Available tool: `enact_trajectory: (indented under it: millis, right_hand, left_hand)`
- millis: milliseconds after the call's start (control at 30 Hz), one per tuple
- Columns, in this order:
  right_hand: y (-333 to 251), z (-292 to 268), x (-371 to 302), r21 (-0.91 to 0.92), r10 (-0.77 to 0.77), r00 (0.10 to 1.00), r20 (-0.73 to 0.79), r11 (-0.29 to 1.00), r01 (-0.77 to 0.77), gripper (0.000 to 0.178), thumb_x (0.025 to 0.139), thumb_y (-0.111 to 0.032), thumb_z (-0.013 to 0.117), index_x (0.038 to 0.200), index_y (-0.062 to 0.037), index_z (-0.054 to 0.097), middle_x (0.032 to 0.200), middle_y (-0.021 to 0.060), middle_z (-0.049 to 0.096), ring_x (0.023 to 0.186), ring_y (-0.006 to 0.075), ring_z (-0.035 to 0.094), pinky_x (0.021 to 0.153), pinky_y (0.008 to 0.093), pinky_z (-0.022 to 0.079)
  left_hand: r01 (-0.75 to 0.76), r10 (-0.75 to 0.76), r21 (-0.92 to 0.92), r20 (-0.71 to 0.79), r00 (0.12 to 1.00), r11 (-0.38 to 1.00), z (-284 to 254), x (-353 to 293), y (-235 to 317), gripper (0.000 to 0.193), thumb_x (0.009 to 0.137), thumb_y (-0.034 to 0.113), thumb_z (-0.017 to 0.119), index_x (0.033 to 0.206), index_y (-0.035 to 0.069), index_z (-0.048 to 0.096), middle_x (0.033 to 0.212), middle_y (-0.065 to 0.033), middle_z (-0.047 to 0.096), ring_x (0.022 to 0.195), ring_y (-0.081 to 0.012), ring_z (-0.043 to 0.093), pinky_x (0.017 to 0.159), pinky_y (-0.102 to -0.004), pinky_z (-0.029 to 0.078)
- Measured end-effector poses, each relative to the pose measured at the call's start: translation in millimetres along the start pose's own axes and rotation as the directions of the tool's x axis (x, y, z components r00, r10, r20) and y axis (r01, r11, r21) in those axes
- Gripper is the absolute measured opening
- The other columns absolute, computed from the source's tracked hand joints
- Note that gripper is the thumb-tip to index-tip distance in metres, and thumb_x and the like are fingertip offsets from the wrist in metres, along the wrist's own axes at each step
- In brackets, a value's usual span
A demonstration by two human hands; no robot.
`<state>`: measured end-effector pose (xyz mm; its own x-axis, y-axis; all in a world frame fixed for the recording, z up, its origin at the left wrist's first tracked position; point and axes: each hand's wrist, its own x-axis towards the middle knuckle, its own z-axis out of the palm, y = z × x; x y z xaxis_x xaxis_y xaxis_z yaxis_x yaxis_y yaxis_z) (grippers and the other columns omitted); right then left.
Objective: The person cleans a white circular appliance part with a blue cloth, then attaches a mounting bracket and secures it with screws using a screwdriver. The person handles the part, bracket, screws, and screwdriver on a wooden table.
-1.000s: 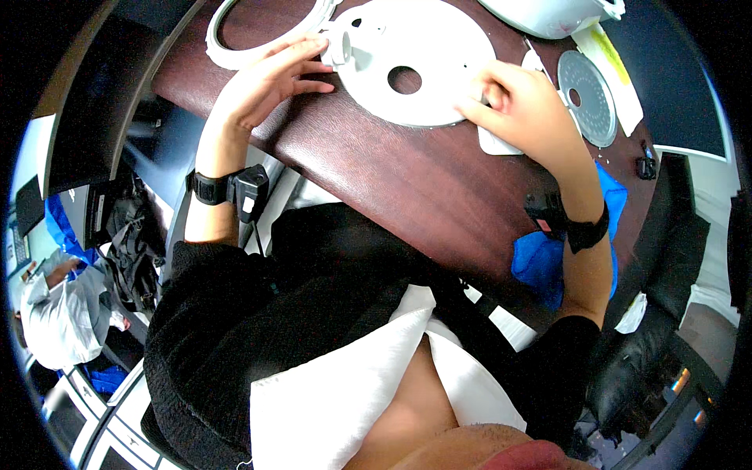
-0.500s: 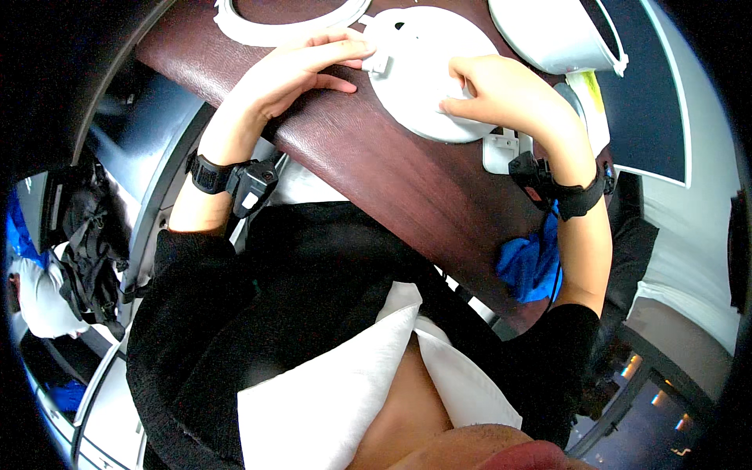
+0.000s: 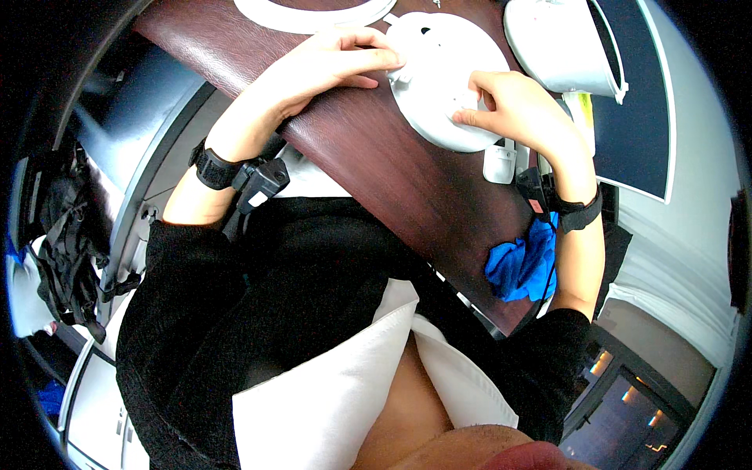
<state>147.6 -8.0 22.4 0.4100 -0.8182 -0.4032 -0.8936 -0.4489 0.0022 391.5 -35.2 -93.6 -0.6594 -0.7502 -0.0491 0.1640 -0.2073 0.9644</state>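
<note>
From where I stand in the room, I can see a person at work with two bare hands over a white disc (image 3: 442,82), which lies on a dark red-brown table (image 3: 368,164). The left hand (image 3: 333,61) is at the left edge of the disc; its fingers are half bent, and the tips of thumb and forefinger come to a small white projection (image 3: 398,77) of this edge. I cannot tell if they grip it or only touch it. The right hand (image 3: 523,110) is over the right part of the disc, with the fingers curled in and the thumb stretched along toward the middle; whether something small is pinched there, I cannot tell. Each wrist wears a black strap with a black box on it. To the left of the disc and beyond it there is a white ring (image 3: 313,23), only partly visible. To the right of the disc stands a white pot-like container (image 3: 552,51) with a thin rim. Just beside the disc, on the person's side and to the right, lies a small white flat piece (image 3: 499,166), and farther from the disc in that same direction is a crumpled blue cloth (image 3: 521,266). A white and yellow sheet (image 3: 583,113) shows right of the disc, partly hidden.
</note>
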Motion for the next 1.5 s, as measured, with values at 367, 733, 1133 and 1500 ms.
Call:
enact_trajectory:
  millis: [367, 733, 1133, 1500]
  right_hand:
    - [27.6, 46.0, -27.7, 0.837, 0.179, 0.981, -0.080, 0.546, -0.031, 0.032, 0.094, -0.035, 0.059, 0.091, -0.0036, 0.067, 0.074, 0.0009, 0.058, 0.069, 0.0089, 0.051, 0.063, 0.0256, 0.041]
    - [7.0, 36.3, -12.5, 0.367, 0.247, 0.962, -0.113, 0.911, -0.190, 0.048, 0.086, -0.048, 0.062, 0.080, -0.0005, 0.065, 0.066, 0.0157, 0.059, 0.061, 0.0257, 0.060, 0.060, 0.0383, 0.046]
    - [-10.3, 35.4, -23.1, 0.663, 0.422, 0.877, -0.230, 0.727, -0.176, 0.050, 0.083, -0.045, 0.072, 0.066, -0.0004, 0.057, 0.055, 0.0008, 0.047, 0.054, 0.0081, 0.041, 0.049, 0.0271, 0.036]
    - [-30.4, 22.9, -45.6, 0.725, 0.379, 0.873, -0.307, 0.688, -0.044, 0.037, 0.086, -0.036, 0.071, 0.071, -0.0030, 0.063, 0.056, 0.0015, 0.053, 0.054, 0.0058, 0.046, 0.049, 0.0249, 0.038]
  left_hand:
    - [0.014, -0.028, -0.334, -0.035, 0.999, 0.942, 5.6, -2.2, 0.5, 0.027, 0.094, 0.026, 0.061, 0.113, 0.008, 0.063, 0.114, -0.0008, 0.062, 0.110, -0.0116, 0.056, 0.093, -0.0327, 0.047]
    - [0.017, -0.016, -0.162, 0.009, 1.000, 0.987, 11.2, -2.7, 1.8, 0.026, 0.093, 0.028, 0.062, 0.109, 0.007, 0.062, 0.107, 0.0007, 0.062, 0.100, -0.0085, 0.057, 0.088, -0.0282, 0.046]
    - [-0.567, 0.537, 0.541, 0.235, 0.811, 0.620, 36.9, -14.9, 25.2, 0.038, 0.069, 0.018, 0.079, 0.103, 0.009, 0.065, 0.145, -0.0153, 0.039, 0.126, -0.0302, 0.045, 0.104, -0.0412, 0.037]
    - [-0.627, 0.446, 0.665, 0.455, 0.771, 0.406, 70.4, -15.0, 34.5, 0.035, 0.069, 0.018, 0.075, 0.097, 0.000, 0.065, 0.143, -0.0232, 0.035, 0.130, -0.0405, 0.041, 0.105, -0.0449, 0.038]
